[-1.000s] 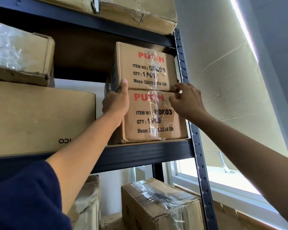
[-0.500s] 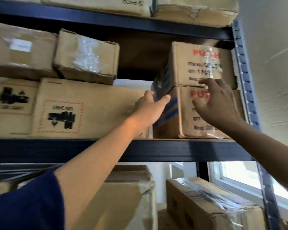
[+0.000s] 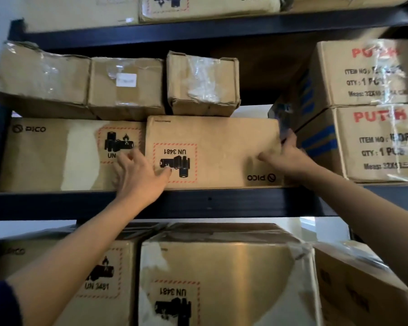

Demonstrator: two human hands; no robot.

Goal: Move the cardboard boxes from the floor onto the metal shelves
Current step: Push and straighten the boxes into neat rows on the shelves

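Pressing matte cardboard box [image 3: 212, 137]: left hand [image 3: 139, 175], right hand [image 3: 285, 156].

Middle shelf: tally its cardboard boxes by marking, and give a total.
PICO boxes: 2
Red-lettered boxes: 2
Plain taped boxes: 3
Total: 7

The dark metal shelf [image 3: 210, 203] bears two PICO boxes [image 3: 212, 151] side by side and stacked PUTCH boxes [image 3: 377, 142]

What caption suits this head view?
Both hands, left and right, press the upside-down brown cardboard PICO box on the black metal shelf.
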